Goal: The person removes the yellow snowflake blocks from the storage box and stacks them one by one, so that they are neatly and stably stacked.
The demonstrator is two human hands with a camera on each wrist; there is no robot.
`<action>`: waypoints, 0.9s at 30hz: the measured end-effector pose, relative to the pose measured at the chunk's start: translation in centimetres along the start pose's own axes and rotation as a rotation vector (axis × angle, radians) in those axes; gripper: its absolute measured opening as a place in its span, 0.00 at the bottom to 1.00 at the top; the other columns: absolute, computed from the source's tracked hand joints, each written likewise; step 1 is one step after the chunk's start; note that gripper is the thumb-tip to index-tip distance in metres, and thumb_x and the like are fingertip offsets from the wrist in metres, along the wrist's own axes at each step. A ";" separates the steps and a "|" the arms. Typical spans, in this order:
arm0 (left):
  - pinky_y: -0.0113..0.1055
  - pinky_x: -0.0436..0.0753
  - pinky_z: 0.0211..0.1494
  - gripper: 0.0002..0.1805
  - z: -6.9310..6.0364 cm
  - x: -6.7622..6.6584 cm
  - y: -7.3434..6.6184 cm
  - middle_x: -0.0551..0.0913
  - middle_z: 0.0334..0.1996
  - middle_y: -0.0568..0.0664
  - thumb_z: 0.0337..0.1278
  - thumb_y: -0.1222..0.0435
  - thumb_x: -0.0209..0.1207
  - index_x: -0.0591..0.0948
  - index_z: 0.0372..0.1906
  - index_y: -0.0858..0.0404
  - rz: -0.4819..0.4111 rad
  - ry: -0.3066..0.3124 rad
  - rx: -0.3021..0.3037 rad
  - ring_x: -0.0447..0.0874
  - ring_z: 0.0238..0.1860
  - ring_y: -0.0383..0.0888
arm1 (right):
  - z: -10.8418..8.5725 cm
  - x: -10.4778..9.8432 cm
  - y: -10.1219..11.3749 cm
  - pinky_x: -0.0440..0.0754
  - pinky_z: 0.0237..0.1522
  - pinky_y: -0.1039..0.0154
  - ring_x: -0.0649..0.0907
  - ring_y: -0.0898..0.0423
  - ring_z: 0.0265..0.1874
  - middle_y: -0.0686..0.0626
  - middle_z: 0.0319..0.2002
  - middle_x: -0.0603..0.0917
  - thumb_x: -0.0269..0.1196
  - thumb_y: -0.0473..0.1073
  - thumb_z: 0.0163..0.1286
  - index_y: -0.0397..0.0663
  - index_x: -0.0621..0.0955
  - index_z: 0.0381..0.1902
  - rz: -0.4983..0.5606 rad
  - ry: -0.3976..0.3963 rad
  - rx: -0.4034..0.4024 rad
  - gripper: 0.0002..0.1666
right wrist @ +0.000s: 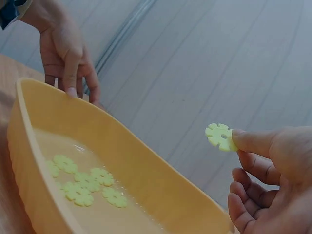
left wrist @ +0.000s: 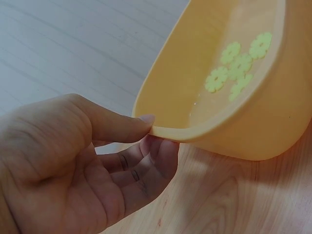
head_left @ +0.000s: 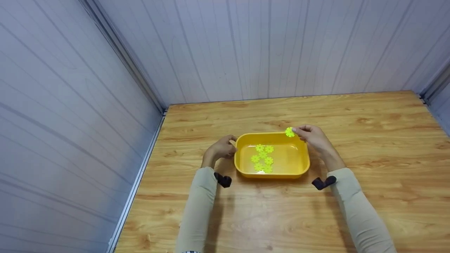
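A yellow basin (head_left: 272,176) stands on the wooden table, with several yellow-green flower-shaped discs (head_left: 268,161) lying on its floor, mostly toward its left half. My left hand (head_left: 222,147) pinches the basin's left rim; in the left wrist view the thumb of the left hand (left wrist: 92,156) lies over the rim (left wrist: 180,133) and the fingers are beneath it. Above the basin's back right rim, my right hand (head_left: 316,140) pinches one more flower disc (head_left: 289,132) between thumb and forefinger. In the right wrist view this disc (right wrist: 220,137) has notched edges and a central hole.
The wooden table (head_left: 267,214) surrounds the basin. A pale panelled wall (head_left: 281,49) rises behind it, and another wall (head_left: 70,123) borders the table's left side. Dark objects (head_left: 223,180) are attached at both sleeve cuffs.
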State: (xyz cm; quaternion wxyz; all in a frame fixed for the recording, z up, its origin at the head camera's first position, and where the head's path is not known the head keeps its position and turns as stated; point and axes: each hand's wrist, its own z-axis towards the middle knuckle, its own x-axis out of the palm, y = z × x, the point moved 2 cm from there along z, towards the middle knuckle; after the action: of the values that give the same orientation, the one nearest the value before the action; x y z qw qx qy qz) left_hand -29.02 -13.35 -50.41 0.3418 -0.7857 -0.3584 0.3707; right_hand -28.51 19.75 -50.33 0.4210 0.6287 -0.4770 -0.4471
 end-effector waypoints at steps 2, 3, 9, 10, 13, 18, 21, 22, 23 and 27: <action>0.42 0.82 0.47 0.24 0.0 0.0 0.1 0.73 0.34 0.52 0.60 0.72 0.54 0.69 0.62 0.61 -0.011 -0.001 0.000 0.75 0.33 0.44 | -0.1 -0.5 -0.1 0.69 0.58 0.56 0.72 0.52 0.48 0.53 0.44 0.75 0.60 0.60 0.65 0.39 0.75 0.52 0.019 0.001 -0.006 0.32; 0.43 0.82 0.47 0.24 0.0 0.0 0.1 0.73 0.34 0.52 0.60 0.72 0.54 0.69 0.62 0.61 -0.016 -0.002 0.002 0.75 0.32 0.44 | -0.1 -0.7 -0.2 0.69 0.59 0.56 0.72 0.52 0.48 0.52 0.44 0.75 0.60 0.60 0.66 0.38 0.74 0.52 0.028 -0.001 -0.010 0.32; 0.42 0.82 0.47 0.25 0.1 0.0 0.1 0.73 0.34 0.52 0.59 0.72 0.54 0.69 0.62 0.62 -0.009 0.000 0.003 0.75 0.32 0.44 | -0.3 -2.3 -0.9 0.71 0.59 0.60 0.71 0.54 0.50 0.54 0.47 0.73 0.58 0.60 0.67 0.40 0.73 0.54 0.016 -0.020 0.008 0.32; 0.43 0.82 0.47 0.25 0.1 0.0 0.1 0.73 0.34 0.52 0.59 0.72 0.54 0.68 0.63 0.62 -0.005 0.000 0.000 0.75 0.32 0.44 | -0.3 -2.5 -1.1 0.72 0.57 0.62 0.71 0.55 0.49 0.54 0.47 0.73 0.58 0.61 0.67 0.40 0.73 0.54 0.013 -0.022 0.014 0.32; 0.45 0.82 0.50 0.26 0.1 0.0 0.1 0.73 0.35 0.52 0.59 0.72 0.54 0.68 0.63 0.63 -0.001 0.000 -0.007 0.75 0.33 0.44 | -0.3 -3.3 -1.5 0.73 0.52 0.68 0.72 0.58 0.46 0.54 0.47 0.72 0.58 0.62 0.66 0.41 0.73 0.55 0.004 -0.037 0.036 0.32; 0.47 0.81 0.52 0.26 0.2 -0.1 0.1 0.72 0.37 0.52 0.58 0.72 0.53 0.68 0.63 0.62 -0.003 0.005 -0.014 0.75 0.35 0.44 | -0.5 -4.5 -2.6 0.69 0.61 0.57 0.72 0.57 0.48 0.52 0.50 0.71 0.58 0.65 0.64 0.44 0.73 0.56 0.013 -0.055 0.070 0.35; 0.47 0.80 0.53 0.26 0.2 -0.1 0.1 0.72 0.37 0.52 0.58 0.72 0.53 0.68 0.63 0.62 -0.010 0.012 -0.018 0.74 0.35 0.44 | -0.5 -5.4 -3.5 0.67 0.64 0.54 0.71 0.55 0.52 0.53 0.50 0.71 0.58 0.64 0.64 0.42 0.71 0.58 0.022 -0.069 0.093 0.36; 0.47 0.80 0.53 0.26 0.2 -0.1 0.1 0.72 0.37 0.52 0.58 0.72 0.53 0.67 0.64 0.62 -0.012 0.014 -0.018 0.74 0.35 0.44 | -0.5 -5.7 -3.8 0.68 0.64 0.55 0.71 0.55 0.52 0.53 0.50 0.70 0.58 0.64 0.65 0.42 0.71 0.58 0.022 -0.073 0.101 0.37; 0.46 0.81 0.53 0.26 0.3 -0.1 0.2 0.71 0.37 0.52 0.58 0.72 0.53 0.67 0.64 0.63 -0.014 0.015 -0.019 0.74 0.35 0.44 | -0.5 -5.9 -4.0 0.69 0.63 0.57 0.71 0.55 0.52 0.53 0.50 0.71 0.58 0.64 0.65 0.42 0.70 0.58 0.022 -0.079 0.109 0.37; 0.46 0.81 0.52 0.25 0.2 0.0 0.2 0.71 0.38 0.52 0.60 0.72 0.54 0.68 0.63 0.62 -0.017 0.012 -0.021 0.76 0.35 0.44 | -0.7 -7.0 -5.0 0.73 0.59 0.62 0.72 0.58 0.50 0.53 0.49 0.71 0.58 0.64 0.65 0.44 0.71 0.57 0.008 -0.085 0.132 0.35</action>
State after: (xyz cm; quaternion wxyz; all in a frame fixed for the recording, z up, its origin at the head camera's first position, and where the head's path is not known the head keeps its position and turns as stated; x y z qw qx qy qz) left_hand -29.16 -13.36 -50.67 0.3389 -0.7883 -0.3670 0.3593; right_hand -27.71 27.57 -53.78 0.3598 0.6338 -0.5253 -0.4392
